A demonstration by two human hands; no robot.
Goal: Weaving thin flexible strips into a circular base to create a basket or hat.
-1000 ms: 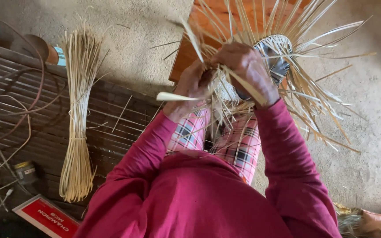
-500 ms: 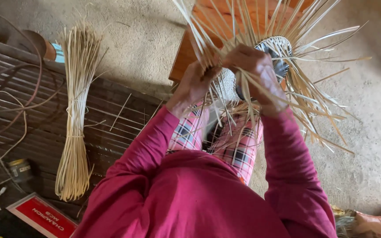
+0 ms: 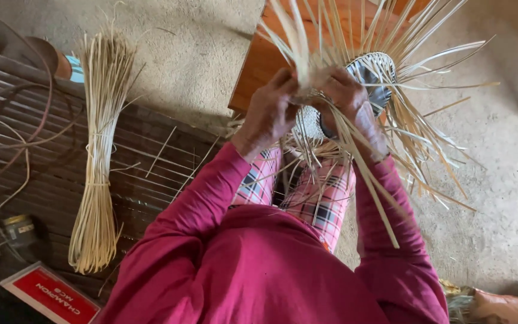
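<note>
The person sits on the floor [image 3: 199, 54] with a half-woven basket [image 3: 367, 72] held up over the knees, its loose cane strips [image 3: 415, 138] fanning out all round. The left hand [image 3: 271, 114] is closed on a few upright strips near the rim of the weave, pinching them together. The right hand [image 3: 349, 96] is also closed, gripping strips on the other side of the same spot, just beside the left and nearly touching it. Behind the basket lies a wooden board [image 3: 259, 66].

To do this step well, I judge that the left hand should keep the standing strips tight and evenly spaced while the right bends one strip at a time, close to the woven edge, so that the row sits snug against the one below. Bending slowly and low down should keep a dry strip from cracking. The long ends hanging over the plaid trousers [image 3: 325, 204] can snag, so they want brushing aside.

A tied bundle of spare cane [image 3: 97, 162] lies well apart on a slatted mat [image 3: 25, 108] to the left, near a small jar [image 3: 19, 231] and a red box [image 3: 49, 294].
</note>
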